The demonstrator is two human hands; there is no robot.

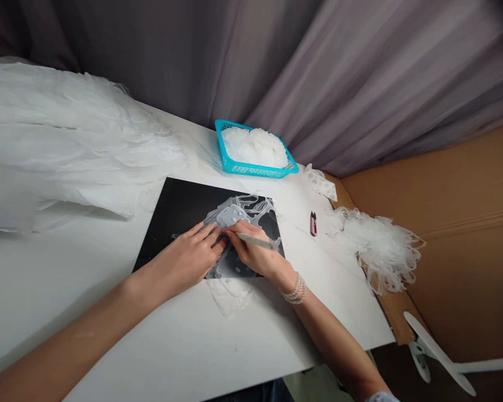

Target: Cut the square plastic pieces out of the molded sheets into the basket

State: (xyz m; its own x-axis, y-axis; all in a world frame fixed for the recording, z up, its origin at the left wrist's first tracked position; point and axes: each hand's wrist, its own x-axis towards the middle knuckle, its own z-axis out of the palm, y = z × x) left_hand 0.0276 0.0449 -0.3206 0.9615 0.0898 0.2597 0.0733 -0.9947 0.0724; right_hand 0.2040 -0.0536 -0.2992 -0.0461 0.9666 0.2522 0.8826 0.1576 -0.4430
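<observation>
My left hand point(190, 254) lies flat with fingers stretched out, pressing on a sheer white fabric piece point(230, 215). The fabric has cut-out shapes and loose looping strips along its right side. In my right hand point(251, 248) is a slim grey pen-like tool point(256, 240), gripped between thumb and fingers. Its tip is hidden by the fingers, close to my left fingertips. Beneath the fabric is a black sheet point(171, 206); part of the fabric hangs past its near edge onto the white table point(180, 340).
A blue basket point(260, 172) holding white fabric pieces stands at the back. Layered sheer white fabric point(67, 145) covers the left side. Pink thread snips point(313, 224) lie at right, near white scraps point(377, 245) by a cardboard wall point(456, 223). A grey curtain point(171, 56) hangs behind.
</observation>
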